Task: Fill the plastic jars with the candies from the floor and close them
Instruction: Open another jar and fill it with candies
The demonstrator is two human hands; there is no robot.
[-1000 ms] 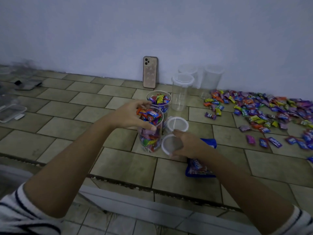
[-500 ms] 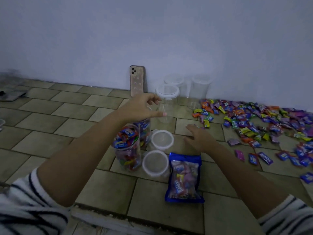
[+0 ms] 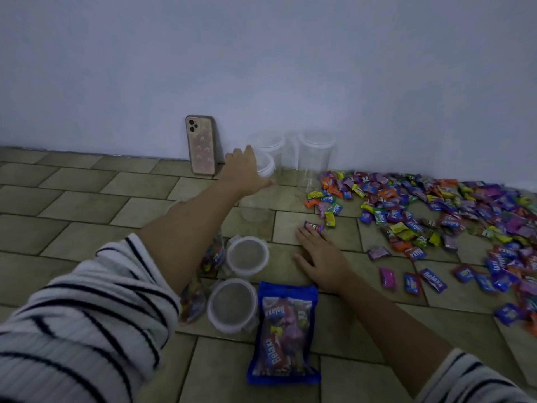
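Note:
My left hand [image 3: 243,171] reaches far forward and wraps around the top of an empty clear jar [image 3: 257,206] with a white lid. My right hand [image 3: 319,258] lies flat on the tiled floor, fingers apart, holding nothing; its fingertips touch a purple candy [image 3: 313,226]. Two candy-filled jars [image 3: 215,254] [image 3: 191,298] stand without lids, mostly hidden under my left forearm. Two white lids [image 3: 247,255] [image 3: 232,305] lie beside them. A big pile of wrapped candies [image 3: 436,210] spreads over the floor at the right.
A blue bag of candies [image 3: 284,335] lies flat near me. Two more empty lidded jars [image 3: 266,141] [image 3: 315,158] stand against the wall. A phone [image 3: 202,145] leans upright on the wall to their left.
My left hand left the filled jars and stretched forward onto the empty jar. My right hand let go of a lid and moved right to rest on the floor. My view shifted forward.

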